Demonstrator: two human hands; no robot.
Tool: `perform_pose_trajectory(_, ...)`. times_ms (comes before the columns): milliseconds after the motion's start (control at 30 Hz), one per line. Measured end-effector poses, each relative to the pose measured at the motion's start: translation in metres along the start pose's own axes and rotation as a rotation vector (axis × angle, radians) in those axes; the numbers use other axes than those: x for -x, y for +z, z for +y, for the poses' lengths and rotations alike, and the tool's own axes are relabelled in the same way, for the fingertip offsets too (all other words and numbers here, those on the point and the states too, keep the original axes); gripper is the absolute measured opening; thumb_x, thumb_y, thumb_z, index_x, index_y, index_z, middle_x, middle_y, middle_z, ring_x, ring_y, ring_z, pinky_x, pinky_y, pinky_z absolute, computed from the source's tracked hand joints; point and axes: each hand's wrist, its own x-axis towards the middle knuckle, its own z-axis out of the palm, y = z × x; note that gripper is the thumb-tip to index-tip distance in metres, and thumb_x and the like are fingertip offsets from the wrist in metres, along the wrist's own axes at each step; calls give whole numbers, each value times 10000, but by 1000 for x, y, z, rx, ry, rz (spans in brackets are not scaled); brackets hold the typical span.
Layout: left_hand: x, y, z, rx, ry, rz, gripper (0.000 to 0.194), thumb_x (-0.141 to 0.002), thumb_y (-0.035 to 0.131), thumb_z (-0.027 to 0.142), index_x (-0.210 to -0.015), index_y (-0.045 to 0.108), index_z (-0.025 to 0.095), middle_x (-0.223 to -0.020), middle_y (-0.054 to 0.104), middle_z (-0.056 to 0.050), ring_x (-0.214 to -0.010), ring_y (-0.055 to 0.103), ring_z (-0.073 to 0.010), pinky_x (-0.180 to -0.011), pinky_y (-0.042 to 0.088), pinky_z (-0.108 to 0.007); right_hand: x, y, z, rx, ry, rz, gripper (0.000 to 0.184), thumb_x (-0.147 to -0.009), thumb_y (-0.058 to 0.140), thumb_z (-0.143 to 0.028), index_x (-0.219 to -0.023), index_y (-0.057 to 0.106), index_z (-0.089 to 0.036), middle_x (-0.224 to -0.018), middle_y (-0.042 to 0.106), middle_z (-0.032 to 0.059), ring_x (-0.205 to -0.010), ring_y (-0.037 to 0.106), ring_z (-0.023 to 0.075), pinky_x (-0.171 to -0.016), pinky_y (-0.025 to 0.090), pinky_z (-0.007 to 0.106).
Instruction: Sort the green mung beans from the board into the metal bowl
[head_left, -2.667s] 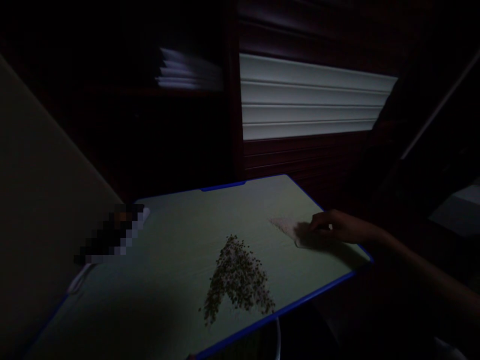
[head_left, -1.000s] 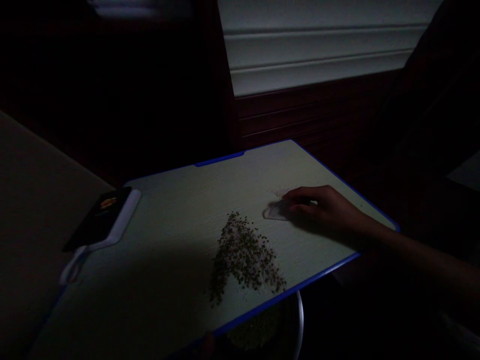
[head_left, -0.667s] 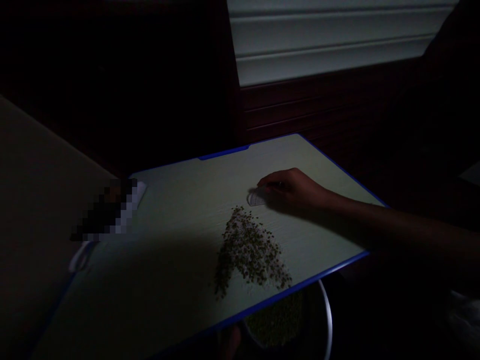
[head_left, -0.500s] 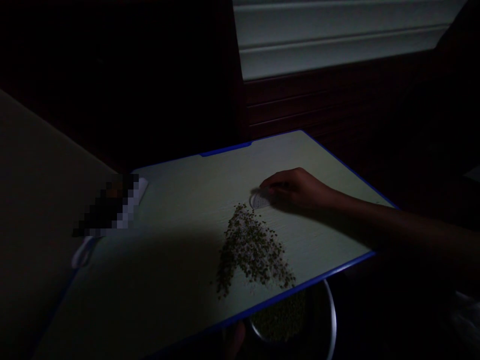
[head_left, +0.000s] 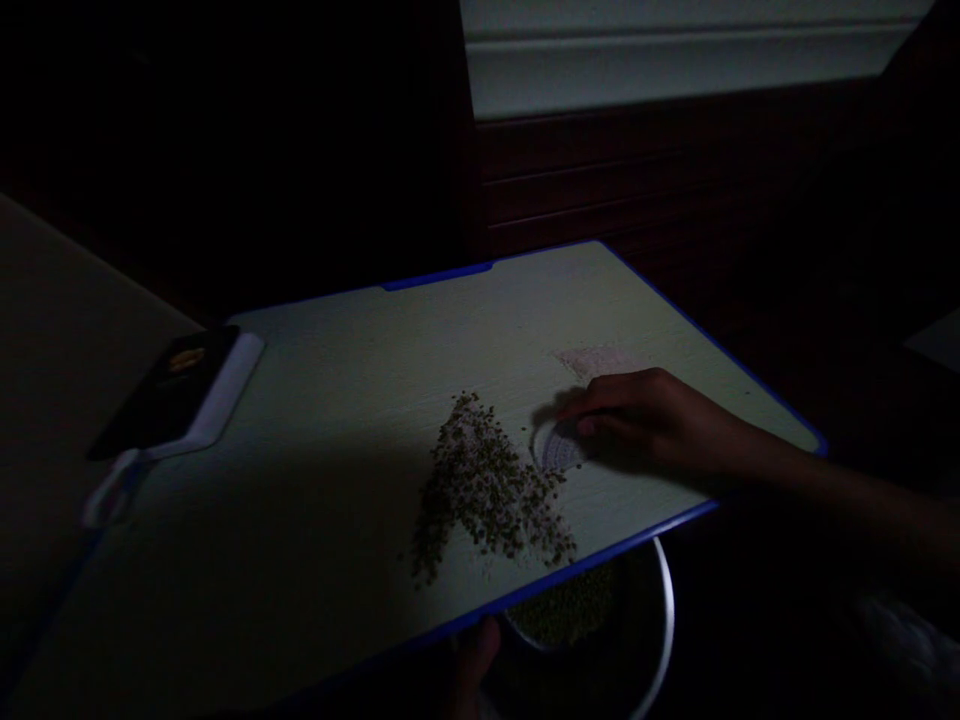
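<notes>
My right hand is closed on a clear, half-round protractor, pinched between thumb and fingers. The protractor's curved edge touches or nearly touches the right side of a loose heap of small dark seed-like grains mixed with paler bits. This heap lies on a pale board with a blue rim. Just beyond my right hand is a patch of fine whitish-pink material. At the board's near edge, only the thumb side of my left hand shows; its other fingers are hidden in the dark.
Below the near edge a round container with a bright rim holds more greenish grains, partly covered by the board. A dark-topped, white-sided box with a pale loop stands at the left. Dark wooden panelling rises behind.
My right hand has moved the protractor rightward and nearer to me, down along the heap's right side. The pale patch beyond the hand now shows. The whole view has shifted slightly.
</notes>
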Motion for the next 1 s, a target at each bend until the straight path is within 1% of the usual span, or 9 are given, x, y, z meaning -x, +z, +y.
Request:
perform_pose_trajectory(167, -2, -10, -12, 99, -67, 9, 352, -968, 637, 388, -1286, 641, 238, -1373, 640, -112, -1130, 660, -268, -934, 574, -501, 25, -1, -8, 39, 49, 54, 286, -1003, 581, -304, -1243, 735, -289, -1190, 788, 42, -1044, 741, 189, -890, 578, 334)
perform_pose_trajectory(267, -5, -21, -19, 154, -118, 13, 302, -964, 642, 389, -1218, 707, 240, -1332, 707, -97, -1181, 672, -280, -1030, 523, -528, 39, -6, -6, 72, 121, 169, 254, -980, 616, -350, -1190, 752, -305, -1111, 803, 34, -959, 755, 203, -818, 603, 332)
perform_pose_trajectory(367, -10, -34, -27, 211, -149, 8, 202, -968, 632, 346, -1040, 816, 302, -1174, 818, -18, -1164, 718, -251, -1154, 428, -455, 54, -13, 0, 104, 209, 273, 244, -958, 636, -388, -1142, 766, -291, -1082, 809, 49, -942, 762, 234, -790, 621, 356)
perform_pose_trajectory(433, -13, -40, -32, 301, -141, -46, 211, -964, 633, 319, -994, 840, 343, -1119, 836, 27, -1109, 750, -220, -1189, 386, -396, 65, -15, 4, 118, 256, 290, 249, -959, 630, -397, -1140, 766, -293, -1107, 809, 54, -961, 767, 246, -798, 630, 370)
perform_pose_trajectory(567, -20, -44, -37, 451, -140, -180, 285, -1008, 549, 352, -1083, 824, 349, -1225, 788, 26, -1131, 742, -193, -1218, 323, -360, 85, -7, 2, 130, 283, 269, 272, -970, 623, -368, -1212, 740, -320, -1139, 805, 49, -934, 778, 237, -748, 642, 358)
perform_pose_trajectory(733, -23, -46, -39, 418, -106, -231, 350, -1036, 468, 389, -1160, 795, 356, -1273, 749, 22, -1277, 647, -200, -1254, 186, -375, 86, 9, -11, 152, 203, 251, 288, -978, 613, -336, -1245, 722, -321, -1058, 807, 49, -869, 770, 212, -716, 627, 323)
perform_pose_trajectory(767, -22, -47, -40, 404, -48, -197, 366, -1039, 453, 419, -1185, 783, 358, -1283, 741, 14, -1301, 623, -212, -1257, 171, -388, 83, 11, -13, 147, 189, 242, 284, -982, 606, -328, -1240, 722, -315, -1047, 806, 49, -872, 767, 208, -731, 625, 322)
perform_pose_trajectory(933, -18, -38, -38, 347, -89, -90, 357, -1042, 467, 348, -1287, 727, 349, -1379, 690, 1, -1453, 447, -230, -1261, 150, -462, 72, 12, -17, 85, 134, 149, 310, -1004, 578, -315, -1288, 699, -308, -1072, 794, 45, -914, 754, 187, -774, 604, 304)
perform_pose_trajectory(1000, -17, -31, -36, 356, -67, -66, 319, -1023, 514, 329, -1219, 761, 380, -1339, 717, 30, -1416, 497, -225, -1260, 158, -443, 68, 12, -18, 67, 133, 137, 319, -1004, 579, -309, -1301, 694, -306, -1085, 791, 44, -925, 751, 182, -781, 594, 297)
